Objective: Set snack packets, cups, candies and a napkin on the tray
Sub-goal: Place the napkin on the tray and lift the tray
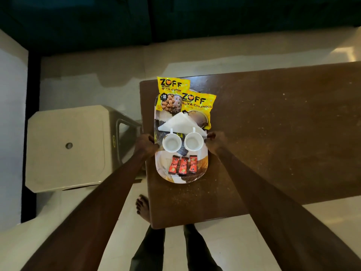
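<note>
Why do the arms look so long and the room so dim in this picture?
Head view: the wide-angle lens stretches both forearms toward the corners; the left hand and right hand sit small at the tray. Light is low, the sofa nearly black, with glare on the floor.

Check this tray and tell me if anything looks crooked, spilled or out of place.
Nothing is spilled. The two snack packets overlap, and the far one sticks out past the far rim of the tray. The napkin, both cups and three candies sit neatly.
</note>
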